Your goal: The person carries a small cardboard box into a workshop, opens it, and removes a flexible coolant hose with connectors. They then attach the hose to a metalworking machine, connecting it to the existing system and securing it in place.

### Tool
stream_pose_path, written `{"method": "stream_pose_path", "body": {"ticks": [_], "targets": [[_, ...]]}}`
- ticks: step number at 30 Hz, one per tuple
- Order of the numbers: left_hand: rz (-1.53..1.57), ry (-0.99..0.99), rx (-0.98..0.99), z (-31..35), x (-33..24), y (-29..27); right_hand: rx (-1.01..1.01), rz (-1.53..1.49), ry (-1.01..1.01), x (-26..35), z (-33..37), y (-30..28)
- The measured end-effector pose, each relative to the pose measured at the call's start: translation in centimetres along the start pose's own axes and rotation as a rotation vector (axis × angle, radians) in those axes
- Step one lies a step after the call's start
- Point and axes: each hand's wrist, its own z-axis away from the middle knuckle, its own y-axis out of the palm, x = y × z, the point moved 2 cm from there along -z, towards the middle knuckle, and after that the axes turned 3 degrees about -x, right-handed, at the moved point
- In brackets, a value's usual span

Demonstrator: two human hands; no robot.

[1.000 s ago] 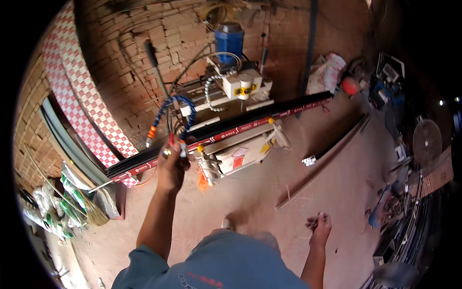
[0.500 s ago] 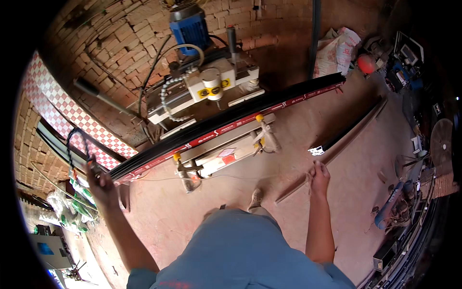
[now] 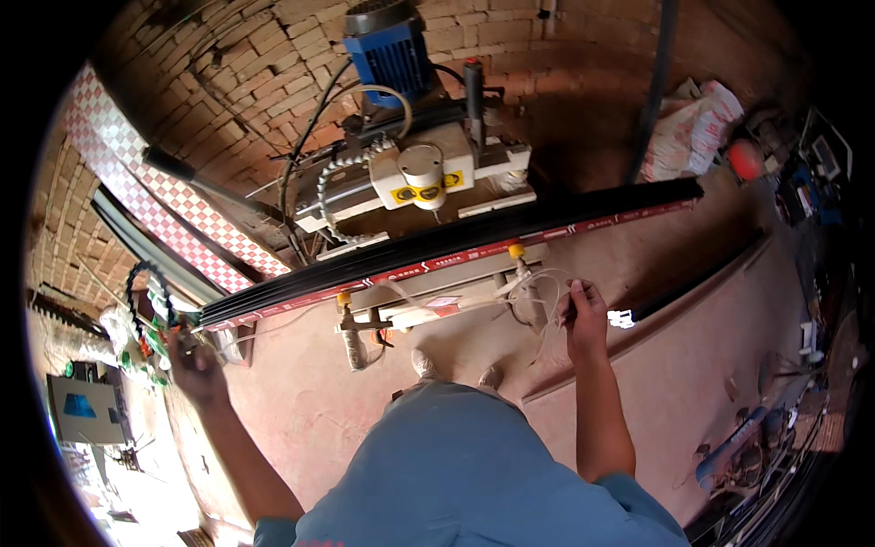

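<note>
A bundle of long black profiles [image 3: 492, 214] with a red printed strip [image 3: 410, 272] along its near side lies slanting in front of the machine. My right hand [image 3: 586, 319] is raised to the right of the bench, its fingers pinched on a thin pale cord [image 3: 540, 273]. Loops of that cord hang near the right clamp and pass left along the bundle. My left hand [image 3: 199, 369] is beside the bundle's left end, fingers curled in; what they hold is blurred. Close above that hand rises a dark coiled loop [image 3: 137, 278].
A drilling machine [image 3: 421, 173] with a blue motor [image 3: 392, 64] stands behind the bundle. Two yellow-capped clamps [image 3: 517, 251] project at the front. Another dark profile [image 3: 702, 273] lies on the floor at right. White sacks [image 3: 693, 132] and a red ball-like object [image 3: 746, 159] stand far right.
My right hand has come up and slightly left, drawing the pale cord into loops by the right clamp. My left hand is slightly lower. The view has shifted, and the bundle stays in place.
</note>
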Motion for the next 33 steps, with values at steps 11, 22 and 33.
{"method": "stream_pose_path", "body": {"ticks": [11, 22, 33], "targets": [[-0.152, -0.369, 0.177, 8.2, 8.2, 8.9, 0.316, 0.084, 0.063, 0.1, 0.1, 13.4], [-0.242, -0.601, 0.349, 9.9, 11.4, 12.6, 0.383, 0.01, 0.204, -1.0, 1.4, 18.0], [-0.474, -0.778, 0.491, 12.6, 14.3, 16.6, 0.467, -0.136, 0.35, -0.8, 2.6, 18.8]]}}
